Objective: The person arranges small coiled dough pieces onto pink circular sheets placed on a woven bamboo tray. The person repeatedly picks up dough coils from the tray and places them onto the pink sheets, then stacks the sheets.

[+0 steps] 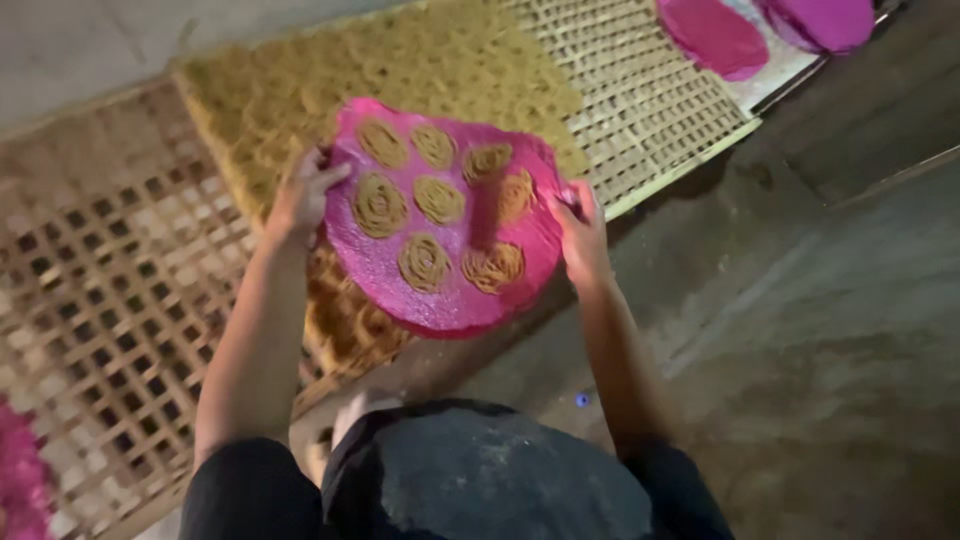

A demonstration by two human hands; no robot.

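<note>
Pink tray (445, 290), round and flexible, is the one thing held in the head view, lifted and tilted above the woven lattice rack (110, 290) that lies on the ground. Seven coiled noodle spirals (381, 205) sit on its face, one of them blurred. The left hand (297, 200) grips the tray's left rim with fingers curled over the edge; the right hand (580, 232) clamps the opposite rim, fingers closed around it. Behind the tray, on the far part of the rack, a wide mat of already spread noodle strands (400, 70) covers the lattice. Beyond the rack's far corner lie two more pink trays (712, 35), bare on top. To the right of the rack is rough grey floor (820, 330). At the rack's near left edge a patch of pink (20, 480) shows, too cropped to identify.

The tilt looks like the main risk: the coils could slide together or drop unevenly onto the rack, losing their round shape. The soft tray could also buckle between the two grips and spill some onto the floor beside the rack.
</note>
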